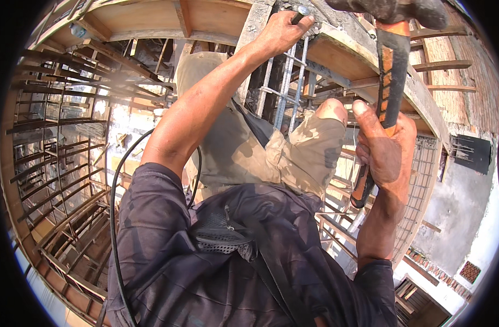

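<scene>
My left hand (pixel 282 34) reaches far forward, its fingers wrapped round a short dark chisel (pixel 299 16) with a shiny, flat metal end facing up. That hand is at a rough grey concrete edge (pixel 257 22), above a column of steel reinforcing bars (pixel 285 90). The chisel's lower end is hidden. At the right, my right hand (pixel 390 147) is closed round the orange and black handle of a hammer (pixel 395 71). The hammer is raised, its dark metal head at the top of the view, to the right of the chisel and apart from it.
Timber formwork boards (pixel 217 19) curve across the top. Wooden battens and scaffolding (pixel 59 125) stand below on the left. A steel mesh (pixel 415 191) lies at the right near a brick and plaster wall (pixel 462 207). A black cable (pixel 114 218) hangs along my left arm.
</scene>
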Demonstrator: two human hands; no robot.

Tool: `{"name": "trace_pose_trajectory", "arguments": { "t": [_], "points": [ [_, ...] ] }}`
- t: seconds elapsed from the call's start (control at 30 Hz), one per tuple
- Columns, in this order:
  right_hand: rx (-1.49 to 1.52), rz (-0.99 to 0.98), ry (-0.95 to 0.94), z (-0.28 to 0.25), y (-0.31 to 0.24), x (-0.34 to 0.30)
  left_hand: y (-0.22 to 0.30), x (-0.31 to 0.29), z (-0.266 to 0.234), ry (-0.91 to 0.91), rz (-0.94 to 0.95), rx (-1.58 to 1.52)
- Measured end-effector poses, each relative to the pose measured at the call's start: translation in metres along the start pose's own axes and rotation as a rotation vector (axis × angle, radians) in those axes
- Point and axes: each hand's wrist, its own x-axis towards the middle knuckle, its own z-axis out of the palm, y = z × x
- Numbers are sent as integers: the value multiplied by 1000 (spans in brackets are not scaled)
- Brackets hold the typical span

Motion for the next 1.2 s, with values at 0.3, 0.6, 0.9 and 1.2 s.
{"name": "trace_pose_trajectory", "arguments": {
  "t": [0.3,0.6,0.9,1.2],
  "points": [
    [220,-264,36,10,15,20,27,-8,9,-74,-58,-18],
    [179,-266,235,-20,-68,-26,4,6,20,-44,-31,16],
    [-66,218,-189,-2,21,31,7,0,17,-154,-66,-28],
    [169,-426,156,-48,-77,-27,18,-6,13,-154,-85,46]
  ]
}}
